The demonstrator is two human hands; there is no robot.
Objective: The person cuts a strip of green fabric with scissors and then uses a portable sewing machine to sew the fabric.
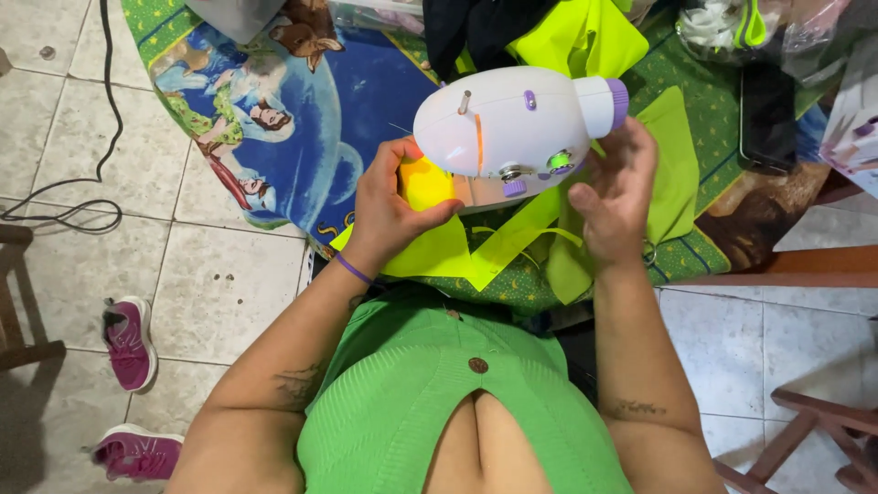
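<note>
Table [704,261] w/ cartoon-print cloth [302,137]: white mini sewing machine [512,123], neon-yellow fabric [476,247], dark cloth [466,27], black phone [766,114]. Tile floor [219,284]: 2 pink shoes [128,343], black cable [73,201].

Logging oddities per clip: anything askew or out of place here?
Two magenta shoes lie apart on the tiled floor, pointing different ways. On the table, neon-yellow fabric hangs over the edge under the small white sewing machine. Nothing looks spilled or damaged.
</note>
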